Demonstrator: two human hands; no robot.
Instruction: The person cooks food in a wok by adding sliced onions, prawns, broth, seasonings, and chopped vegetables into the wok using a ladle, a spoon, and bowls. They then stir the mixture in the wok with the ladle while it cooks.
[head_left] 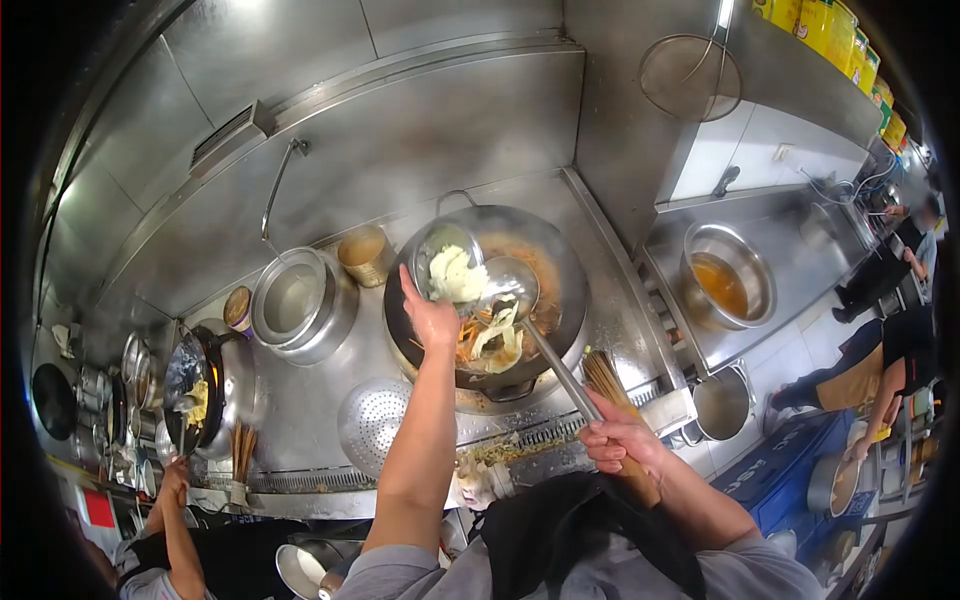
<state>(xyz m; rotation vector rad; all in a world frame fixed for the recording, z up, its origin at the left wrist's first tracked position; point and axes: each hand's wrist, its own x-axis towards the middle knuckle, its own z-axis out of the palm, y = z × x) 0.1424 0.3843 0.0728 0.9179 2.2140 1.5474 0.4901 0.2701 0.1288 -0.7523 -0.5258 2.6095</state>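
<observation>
My left hand (pixel 432 318) grips a metal bowl (pixel 430 250) tilted over the wok. Pale, shredded or sliced food (pixel 457 275) sits at its lip, and similar pieces (pixel 497 340) lie in the wok below. My right hand (pixel 622 440) is closed around the long handle of a ladle (pixel 513 285), whose head is over the wok next to the bowl. Orange strips and brownish food show inside the dark wok (pixel 560 330), partly hidden by bowl and ladle. A bamboo brush (pixel 608 380) is right beside my right hand; its lower part passes behind the hand.
A perforated strainer (pixel 375 425) lies left of my forearm. Behind it stand a metal pot (pixel 305 300) and a tin can (pixel 366 255). A steel basin (pixel 728 275) with orange liquid is on the right counter. Co-workers (pixel 180 530) (pixel 860 370) are at both sides.
</observation>
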